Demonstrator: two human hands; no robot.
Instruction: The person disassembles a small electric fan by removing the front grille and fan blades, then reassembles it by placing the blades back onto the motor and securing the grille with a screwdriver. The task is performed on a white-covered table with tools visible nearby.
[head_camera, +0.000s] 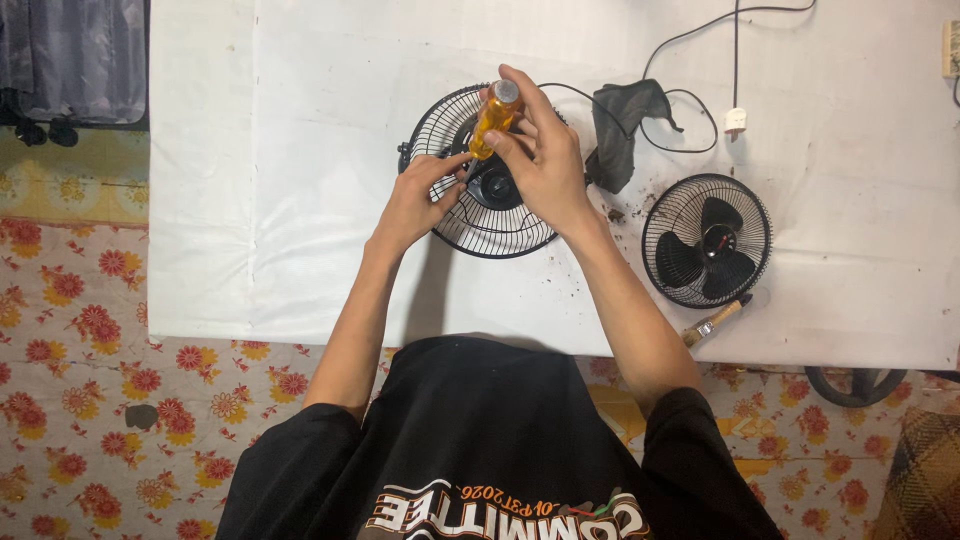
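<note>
Screwdriver (494, 118) | upright over fan grille (470, 225) | right hand (545, 160) fingers clamped on handle | left hand (418, 200) fingers pinching shaft

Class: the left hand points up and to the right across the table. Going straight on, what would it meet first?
The left hand would probably first meet the orange screwdriver held by the right hand above the fan grille; depth is unclear.

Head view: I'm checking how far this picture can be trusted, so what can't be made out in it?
- Screwdriver tip: hidden behind the right hand and left hand.
- Fan grille hub: mostly covered by both hands.
- Brush bristles: tucked under the second fan.
- Round dark object on the floor: partly hidden by the table edge.
- Cable: cut off by the top edge.
</note>
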